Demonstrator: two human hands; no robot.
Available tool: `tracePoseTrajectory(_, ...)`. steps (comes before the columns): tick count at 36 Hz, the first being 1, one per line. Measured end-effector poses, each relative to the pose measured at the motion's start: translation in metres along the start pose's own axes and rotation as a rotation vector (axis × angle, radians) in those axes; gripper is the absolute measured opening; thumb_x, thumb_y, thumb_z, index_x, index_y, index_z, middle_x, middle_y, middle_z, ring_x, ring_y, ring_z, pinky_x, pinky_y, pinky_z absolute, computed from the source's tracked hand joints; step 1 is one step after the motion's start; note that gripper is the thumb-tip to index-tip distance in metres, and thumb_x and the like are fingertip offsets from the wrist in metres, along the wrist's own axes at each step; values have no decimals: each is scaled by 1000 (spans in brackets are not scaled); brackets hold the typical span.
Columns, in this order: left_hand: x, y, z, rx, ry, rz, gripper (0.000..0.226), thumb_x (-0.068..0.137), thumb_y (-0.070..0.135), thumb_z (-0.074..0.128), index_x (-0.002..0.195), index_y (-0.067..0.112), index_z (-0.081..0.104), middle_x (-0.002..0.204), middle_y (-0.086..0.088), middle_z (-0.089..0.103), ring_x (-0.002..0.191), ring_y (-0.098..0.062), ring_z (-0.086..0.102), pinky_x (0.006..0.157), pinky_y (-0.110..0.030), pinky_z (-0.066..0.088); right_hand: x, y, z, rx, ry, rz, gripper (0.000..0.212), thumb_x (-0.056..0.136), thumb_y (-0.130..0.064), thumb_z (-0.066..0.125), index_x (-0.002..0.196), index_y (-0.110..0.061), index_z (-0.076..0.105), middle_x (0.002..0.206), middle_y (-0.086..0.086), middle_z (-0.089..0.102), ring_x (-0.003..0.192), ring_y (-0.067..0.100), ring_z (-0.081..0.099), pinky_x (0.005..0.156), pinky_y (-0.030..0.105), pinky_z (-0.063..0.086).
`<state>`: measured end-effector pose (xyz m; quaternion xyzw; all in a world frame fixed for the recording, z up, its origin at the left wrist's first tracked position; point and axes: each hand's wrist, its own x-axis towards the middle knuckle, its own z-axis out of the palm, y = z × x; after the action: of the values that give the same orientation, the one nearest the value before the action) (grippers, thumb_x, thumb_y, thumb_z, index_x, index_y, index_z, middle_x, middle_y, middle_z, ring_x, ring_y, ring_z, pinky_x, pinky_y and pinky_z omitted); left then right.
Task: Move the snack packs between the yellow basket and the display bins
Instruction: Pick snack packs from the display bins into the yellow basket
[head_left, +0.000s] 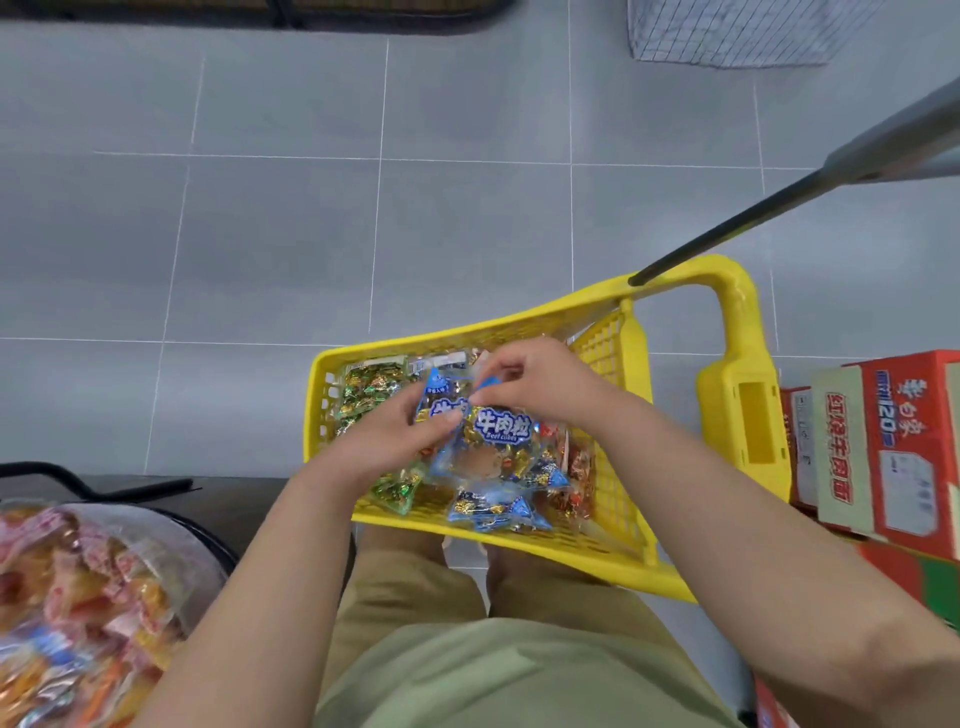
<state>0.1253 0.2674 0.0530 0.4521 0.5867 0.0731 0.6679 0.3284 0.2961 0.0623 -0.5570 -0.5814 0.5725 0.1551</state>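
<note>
A yellow basket (613, 551) stands on the floor in front of my knees, holding several snack packs in blue, green (371, 387) and red-brown (576, 467) wrappers. My left hand (387, 434) grips a blue pack (441, 400) at its left edge. My right hand (540, 382) pinches the top corner of another blue beef-cube pack (498, 441), which lies against the first one. Both hands are over the middle of the basket. More blue packs (493, 512) lie at the basket's near side.
A display bin (171, 525) with orange and pink snack packs sits at the lower left. Red cardboard cartons (878, 447) are stacked at the right. The basket's grey pull handle (810, 182) rises to the upper right. A wire basket (727, 31) stands far across the grey tile floor.
</note>
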Motion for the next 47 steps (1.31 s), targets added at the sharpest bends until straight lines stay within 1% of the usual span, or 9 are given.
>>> tracePoseTrajectory(4,-2,-7,10,-5,-43,-66,95,48,52,84,134,32,48,123,6,65,114,-16,61,102,-43,46,5,-5,16,78,50,-68,14,76,-21,79,74,-28,67,60,-10,58,53,-1,41,51,13,32)
tracePoseTrajectory(13,-5,-39,20,-224,215,-203,77,48,41,88,118,23,61,108,3,71,101,-20,67,92,-40,51,-1,44,20,78,337,230,22,88,-23,63,110,-18,61,99,-7,61,95,12,59,82,26,48)
tracePoseTrajectory(20,-13,-64,17,-456,368,-282,105,33,48,88,129,23,54,127,-2,63,116,-28,59,100,-53,45,-20,112,43,-178,62,731,56,84,-37,69,123,-4,45,100,10,56,89,23,56,60,25,38)
tracePoseTrajectory(23,-16,-74,17,-478,414,-294,73,45,37,90,112,22,63,114,-3,70,106,-27,64,96,-54,48,-22,127,55,-65,120,816,73,79,-37,75,132,-2,38,121,14,55,111,30,54,76,31,43)
tracePoseTrajectory(28,-23,-95,13,-496,484,-314,48,69,20,86,111,20,62,107,-5,72,98,-25,67,85,-44,55,-25,130,59,47,259,740,81,79,-32,75,142,-9,29,138,16,47,121,34,50,95,39,46)
tracePoseTrajectory(33,-40,-107,4,-513,579,-261,46,67,17,86,108,20,63,94,-1,74,88,-24,70,74,-37,57,-26,109,49,-5,275,537,43,86,-21,64,127,-18,51,106,8,60,78,20,60,69,32,49)
tracePoseTrajectory(37,-57,-110,-3,-583,637,-235,33,73,12,81,100,19,64,92,-4,74,86,-26,70,69,-34,55,-24,81,43,-97,244,371,20,84,-18,63,104,-19,69,149,7,32,138,18,29,108,27,25)
tracePoseTrajectory(41,-80,-113,-12,-630,680,-192,33,74,12,80,103,19,65,101,-8,73,95,-29,69,89,-50,53,-26,33,48,-9,210,230,18,86,-19,60,80,-33,69,150,-4,34,137,14,32,111,31,24)
tracePoseTrajectory(47,-130,-124,-29,-727,774,-37,25,74,5,78,92,20,70,96,-9,74,96,-31,69,88,-47,54,-22,-31,84,450,-19,228,22,87,-14,65,108,-8,67,99,0,65,75,4,58,62,11,49)
